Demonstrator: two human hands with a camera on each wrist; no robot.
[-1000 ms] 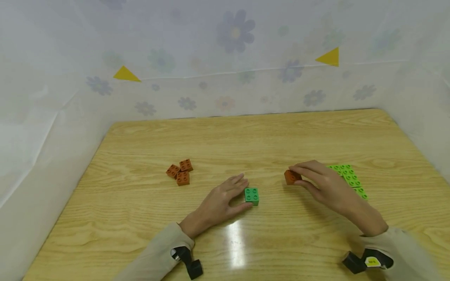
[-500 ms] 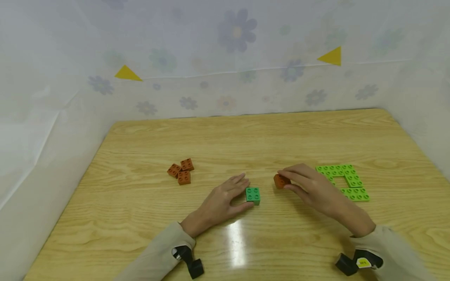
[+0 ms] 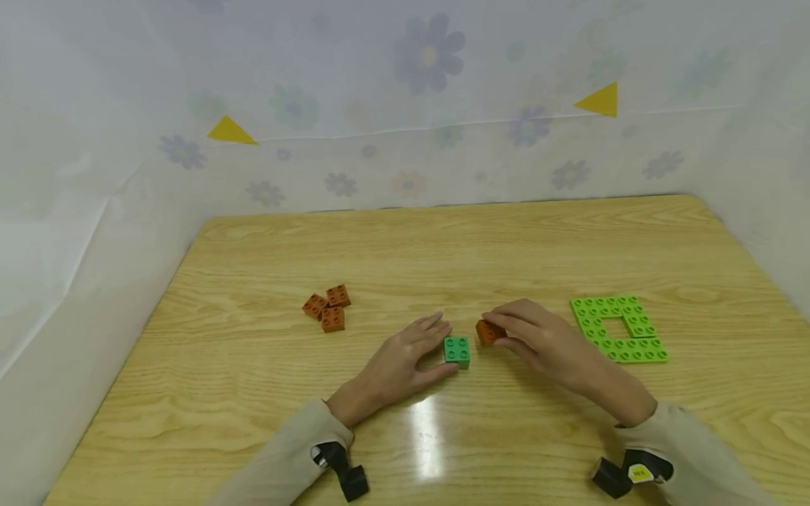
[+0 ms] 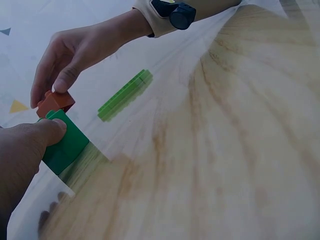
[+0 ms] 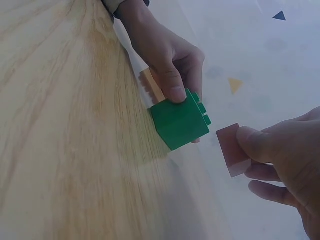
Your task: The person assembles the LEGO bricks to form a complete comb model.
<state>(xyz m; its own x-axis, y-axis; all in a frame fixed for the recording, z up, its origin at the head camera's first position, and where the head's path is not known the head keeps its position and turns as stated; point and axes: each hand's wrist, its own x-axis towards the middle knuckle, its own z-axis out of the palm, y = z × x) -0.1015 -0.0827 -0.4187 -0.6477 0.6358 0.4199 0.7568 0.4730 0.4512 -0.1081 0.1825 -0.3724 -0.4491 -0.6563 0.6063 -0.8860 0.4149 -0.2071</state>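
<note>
Near the middle of the table, a green toy building brick (image 3: 457,353) with studs on top stands between the thumb and fingers of my left hand (image 3: 395,360). The thumb presses its near side, as the left wrist view also shows on the green brick (image 4: 66,145). My right hand (image 3: 547,344) pinches a reddish-brown brick (image 3: 488,333) by thumb and fingertips, just right of the green one and slightly farther back. From the right wrist view, the brown brick (image 5: 232,150) hangs above the table, tilted, apart from the green brick (image 5: 180,122).
Several light green flat bricks form a square frame (image 3: 639,349) with a hole, right of my right hand. Back left, 3 brown bricks (image 3: 332,319) lie close together. A patterned white curtain (image 3: 405,161) borders the wooden table (image 3: 443,253).
My right hand has carried the brown brick leftward from near the light green frame toward the green brick, uncovering the frame. My left hand has stayed at the green brick.
</note>
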